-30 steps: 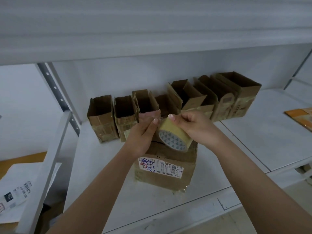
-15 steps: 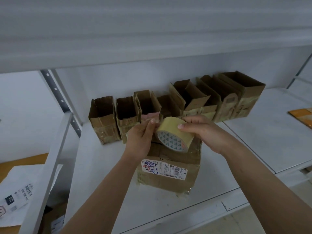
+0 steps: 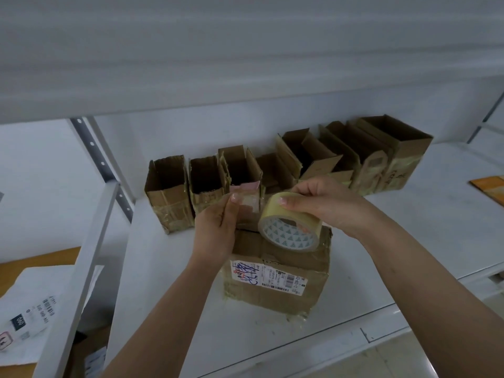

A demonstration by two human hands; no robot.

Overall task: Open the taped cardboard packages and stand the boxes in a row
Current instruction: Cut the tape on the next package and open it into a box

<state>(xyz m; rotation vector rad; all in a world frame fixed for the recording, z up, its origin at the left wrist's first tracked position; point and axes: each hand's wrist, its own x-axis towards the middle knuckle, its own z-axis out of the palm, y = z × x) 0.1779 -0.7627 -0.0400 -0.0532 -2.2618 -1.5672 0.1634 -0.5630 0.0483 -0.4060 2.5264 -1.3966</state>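
row of opened boxes (image 3: 286, 170) stands upright at the back of the shelf (image 3: 425, 230), behind the sealed package (image 3: 278, 274). i count approx 7–8, tops open, flaps up, sides touching or nearly so; the ones behind the hands are partly hidden so the count is loose. that part of the job looks done.

sealed package sits alone on the shelf, in front of the row, label w/ barcode and blue scrawl facing the camera. flaps look shut, old tape wrinkled at its edges. judged: this one not yet opened, not yet in the row.

hands: right hand (image 3: 324, 203) grips a roll of tape (image 3: 289, 227) from above, fingers curled over its rim, roll held just above the package's far top edge (can't tell if it touches the cardboard). left hand (image 3: 215, 230) is raised just left of the roll, thumb and fingertips pinched together on what seems a clear strip end of tape; the strip itself is too faint to be sure.

left of the package, beyond the shelf upright (image 3: 90, 241), white mailers (image 3: 30, 309) w/ labels lie lower down. orange flat item (image 3: 491, 186) at far right of the package, same shelf.

remaining, by my read: open the last package, stand it w/ the others. why a tape roll is in hand for an opening job, unclear.
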